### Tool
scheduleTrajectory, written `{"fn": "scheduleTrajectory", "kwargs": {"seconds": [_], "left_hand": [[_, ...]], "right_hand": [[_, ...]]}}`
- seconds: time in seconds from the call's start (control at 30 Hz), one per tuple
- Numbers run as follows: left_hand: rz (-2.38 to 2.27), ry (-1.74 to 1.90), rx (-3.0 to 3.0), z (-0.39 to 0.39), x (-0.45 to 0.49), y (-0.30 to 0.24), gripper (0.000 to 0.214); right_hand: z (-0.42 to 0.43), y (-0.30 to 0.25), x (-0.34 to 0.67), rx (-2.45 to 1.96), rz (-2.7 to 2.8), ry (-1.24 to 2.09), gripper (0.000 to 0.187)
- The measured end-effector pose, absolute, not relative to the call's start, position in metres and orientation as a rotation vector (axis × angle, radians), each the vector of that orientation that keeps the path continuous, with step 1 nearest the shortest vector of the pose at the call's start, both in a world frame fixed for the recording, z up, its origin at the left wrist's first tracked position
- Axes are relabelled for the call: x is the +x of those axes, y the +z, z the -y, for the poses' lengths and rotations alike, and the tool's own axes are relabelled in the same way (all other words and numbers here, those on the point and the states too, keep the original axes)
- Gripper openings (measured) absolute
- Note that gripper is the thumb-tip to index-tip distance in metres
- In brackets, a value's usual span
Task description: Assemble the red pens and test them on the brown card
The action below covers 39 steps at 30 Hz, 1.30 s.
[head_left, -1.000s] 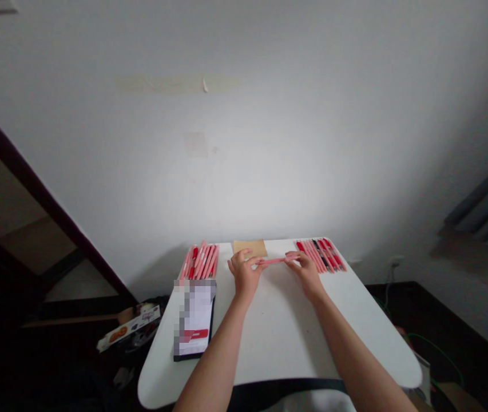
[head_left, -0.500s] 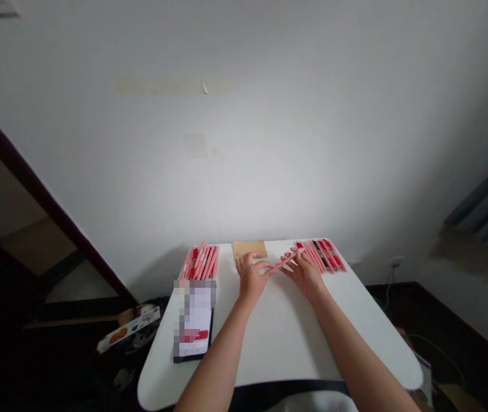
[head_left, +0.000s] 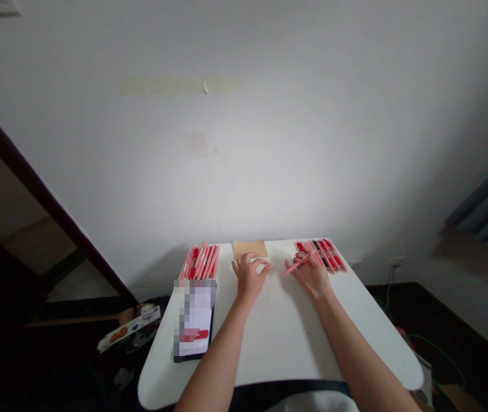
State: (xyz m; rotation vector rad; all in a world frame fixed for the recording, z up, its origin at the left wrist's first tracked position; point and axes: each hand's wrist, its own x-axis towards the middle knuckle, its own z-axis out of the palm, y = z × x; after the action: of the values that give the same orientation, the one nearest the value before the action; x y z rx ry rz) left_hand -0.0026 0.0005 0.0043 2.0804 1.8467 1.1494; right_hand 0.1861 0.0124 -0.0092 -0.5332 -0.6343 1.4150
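1. The right hand (head_left: 312, 279) is holding one pink pen (head_left: 296, 265), slantwise across partly curled fingers; the palm is turning upward and the grip is looking light.
2. This pen is being to the right of the brown paper (head_left: 250, 248), and somewhat nearer to the person.
3. The left hand (head_left: 250, 277) is hovering just on the near side of the brown paper. Thumb and first fingertip are almost meeting, the other fingers are curving loosely, and I am seeing nothing between them.
4. Many pens (head_left: 201, 263) are lying left of the brown paper; a flatter row of pens (head_left: 332, 254) is lying right of it.
5. In my judgement, the step in hand is handling this single pen. The next move is calling for a firmer pinch of the right fingers, without disturbing the row.
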Motion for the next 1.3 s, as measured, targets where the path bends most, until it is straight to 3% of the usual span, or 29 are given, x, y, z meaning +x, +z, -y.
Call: {"fn": "scheduleTrajectory", "kwargs": {"seconds": [0.2, 0.47, 1.3], "left_hand": [[-1.770, 0.968, 2.221, 0.001, -0.002, 0.002, 0.019], [-1.666, 0.748, 2.361, 0.003, -0.003, -0.009, 0.030], [-1.678, 0.736, 2.360, 0.003, -0.005, -0.006, 0.030]], "right_hand": [[-0.009, -0.003, 0.187, -0.452, 0.583, 1.485, 0.042], [-0.003, 0.005, 0.188, -0.435, 0.642, 1.477, 0.040], [-0.003, 0.005, 0.188, -0.501, 0.720, 1.414, 0.039]]}}
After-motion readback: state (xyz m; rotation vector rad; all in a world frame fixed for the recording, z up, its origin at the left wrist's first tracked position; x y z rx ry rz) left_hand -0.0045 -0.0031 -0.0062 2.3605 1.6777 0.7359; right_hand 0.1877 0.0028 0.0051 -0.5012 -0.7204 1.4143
